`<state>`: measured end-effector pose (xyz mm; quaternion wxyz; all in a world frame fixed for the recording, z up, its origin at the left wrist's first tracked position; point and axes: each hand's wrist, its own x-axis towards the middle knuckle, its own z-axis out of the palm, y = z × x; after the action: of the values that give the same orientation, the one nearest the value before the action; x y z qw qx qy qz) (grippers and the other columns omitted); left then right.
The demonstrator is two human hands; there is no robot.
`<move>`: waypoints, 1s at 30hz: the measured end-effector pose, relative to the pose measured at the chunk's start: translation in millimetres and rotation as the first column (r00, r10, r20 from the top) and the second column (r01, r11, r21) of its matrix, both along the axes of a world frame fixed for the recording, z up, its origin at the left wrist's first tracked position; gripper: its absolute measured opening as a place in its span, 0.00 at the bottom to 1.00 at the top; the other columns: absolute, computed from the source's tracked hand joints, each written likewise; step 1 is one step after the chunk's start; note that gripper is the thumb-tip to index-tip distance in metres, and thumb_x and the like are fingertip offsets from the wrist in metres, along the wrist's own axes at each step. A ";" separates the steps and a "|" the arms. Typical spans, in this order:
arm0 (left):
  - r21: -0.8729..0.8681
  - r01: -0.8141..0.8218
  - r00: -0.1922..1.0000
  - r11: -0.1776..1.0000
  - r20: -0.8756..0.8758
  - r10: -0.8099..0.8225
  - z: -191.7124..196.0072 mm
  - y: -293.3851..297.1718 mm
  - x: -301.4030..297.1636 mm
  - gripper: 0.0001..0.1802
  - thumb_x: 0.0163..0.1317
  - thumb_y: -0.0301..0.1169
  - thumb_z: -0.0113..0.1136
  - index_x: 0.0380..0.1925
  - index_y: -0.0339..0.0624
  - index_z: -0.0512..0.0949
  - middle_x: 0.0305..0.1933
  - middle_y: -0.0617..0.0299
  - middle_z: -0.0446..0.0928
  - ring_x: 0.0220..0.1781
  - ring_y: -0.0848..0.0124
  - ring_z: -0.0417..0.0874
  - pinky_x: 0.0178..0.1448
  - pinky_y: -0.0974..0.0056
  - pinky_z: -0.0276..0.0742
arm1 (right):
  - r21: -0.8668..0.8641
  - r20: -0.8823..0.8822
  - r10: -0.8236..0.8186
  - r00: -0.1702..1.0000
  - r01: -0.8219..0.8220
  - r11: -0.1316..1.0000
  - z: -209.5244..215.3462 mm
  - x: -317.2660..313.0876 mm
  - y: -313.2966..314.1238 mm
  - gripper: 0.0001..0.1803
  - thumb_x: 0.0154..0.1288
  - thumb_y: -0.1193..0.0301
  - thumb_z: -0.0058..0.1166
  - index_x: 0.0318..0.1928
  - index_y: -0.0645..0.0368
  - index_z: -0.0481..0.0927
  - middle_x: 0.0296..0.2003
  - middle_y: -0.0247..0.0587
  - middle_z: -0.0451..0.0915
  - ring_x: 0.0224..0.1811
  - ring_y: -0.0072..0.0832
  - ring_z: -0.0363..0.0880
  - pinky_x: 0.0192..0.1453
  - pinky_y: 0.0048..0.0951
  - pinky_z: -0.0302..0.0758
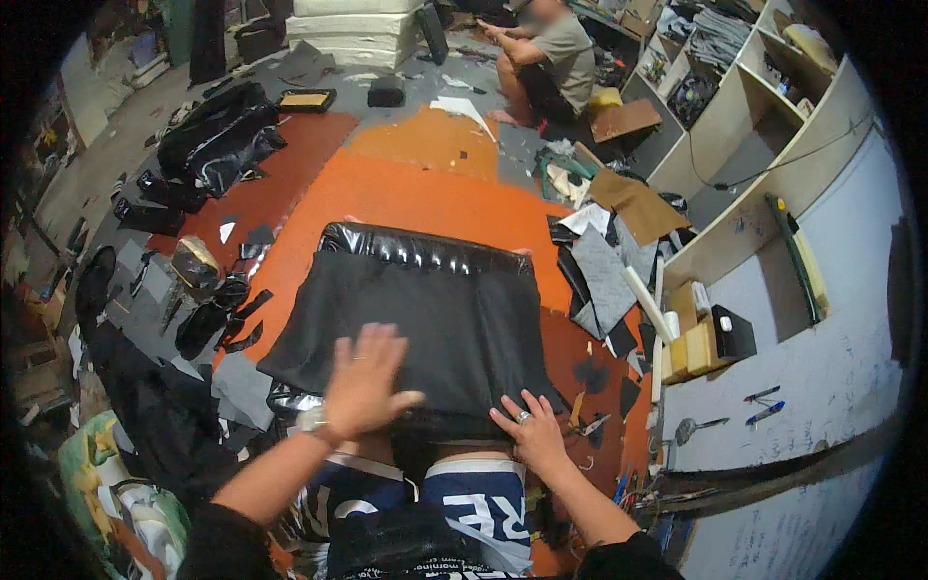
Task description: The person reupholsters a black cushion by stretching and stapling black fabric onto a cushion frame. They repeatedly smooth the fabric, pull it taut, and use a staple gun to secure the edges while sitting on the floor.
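A matte black sheet of material [425,309] lies spread over a glossy black padded piece [425,246], whose shiny far edge shows beyond it. Another shiny bit of that piece peeks out near my left wrist. My left hand [367,382], with a watch on the wrist, is over the sheet's left half, fingers stretched and thumb out. Whether it presses on the sheet or hovers just above, I cannot tell. At the sheet's near right corner, my right hand [534,433], wearing a ring, rests with fingers spread on the edge. Neither hand grips anything.
Beneath lies an orange floor [387,198] with dark scraps on both sides. Black bundles [217,140] sit far left. At right are grey fabric offcuts [604,275], a white shelf unit [764,97], and a white board holding pens [764,411]. Another person [551,58] crouches at the back.
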<state>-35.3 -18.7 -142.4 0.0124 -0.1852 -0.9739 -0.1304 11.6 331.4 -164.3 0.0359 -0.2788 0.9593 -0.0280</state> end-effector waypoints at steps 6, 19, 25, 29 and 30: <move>-0.047 0.190 0.940 0.981 0.298 -0.168 -39.7 87.3 42.1 0.53 0.66 0.75 0.54 0.85 0.66 0.60 0.91 0.40 0.44 0.92 0.40 0.41 0.84 0.21 0.35 | -0.475 -0.192 -0.383 0.904 0.256 0.842 -27.7 53.4 46.3 0.25 0.60 0.76 0.63 0.60 0.54 0.86 0.58 0.51 0.85 0.61 0.56 0.82 0.68 0.56 0.75; -0.061 0.231 0.884 0.971 0.431 -0.183 -26.7 89.8 54.6 0.61 0.56 0.70 0.72 0.87 0.75 0.53 0.92 0.39 0.34 0.92 0.35 0.32 0.81 0.15 0.33 | 0.293 0.389 -0.916 0.096 0.930 0.221 -280.5 254.8 119.1 0.22 0.65 0.58 0.63 0.49 0.65 0.89 0.51 0.66 0.87 0.56 0.62 0.87 0.61 0.53 0.83; -0.015 0.202 0.898 0.979 0.402 -0.178 -28.7 86.6 55.1 0.60 0.54 0.66 0.76 0.86 0.78 0.56 0.92 0.40 0.35 0.92 0.37 0.32 0.81 0.15 0.34 | 0.053 0.709 -0.702 0.066 0.988 0.147 -167.0 180.3 140.9 0.37 0.57 0.52 0.77 0.58 0.67 0.86 0.53 0.52 0.90 0.55 0.42 0.90 0.62 0.45 0.82; 0.008 0.210 0.891 0.978 0.411 -0.195 -28.2 86.6 57.6 0.59 0.54 0.62 0.79 0.84 0.81 0.58 0.91 0.39 0.35 0.92 0.35 0.31 0.80 0.14 0.34 | -0.332 0.663 -0.640 0.388 0.919 0.213 -11.6 99.8 125.4 0.31 0.65 0.58 0.74 0.62 0.65 0.83 0.52 0.45 0.89 0.53 0.36 0.88 0.61 0.40 0.82; 0.016 0.204 0.894 0.979 0.405 -0.193 -28.4 86.6 58.0 0.58 0.54 0.62 0.78 0.84 0.81 0.59 0.92 0.40 0.34 0.92 0.35 0.31 0.80 0.14 0.34 | -0.434 0.614 -0.612 0.499 0.861 0.266 25.7 78.3 114.3 0.29 0.67 0.61 0.73 0.62 0.65 0.83 0.49 0.44 0.89 0.52 0.35 0.88 0.60 0.40 0.82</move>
<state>22.8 67.9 -170.7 -0.2053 -0.2526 -0.9330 -0.1536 89.9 445.7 -138.7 0.0668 0.2275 0.8622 -0.4477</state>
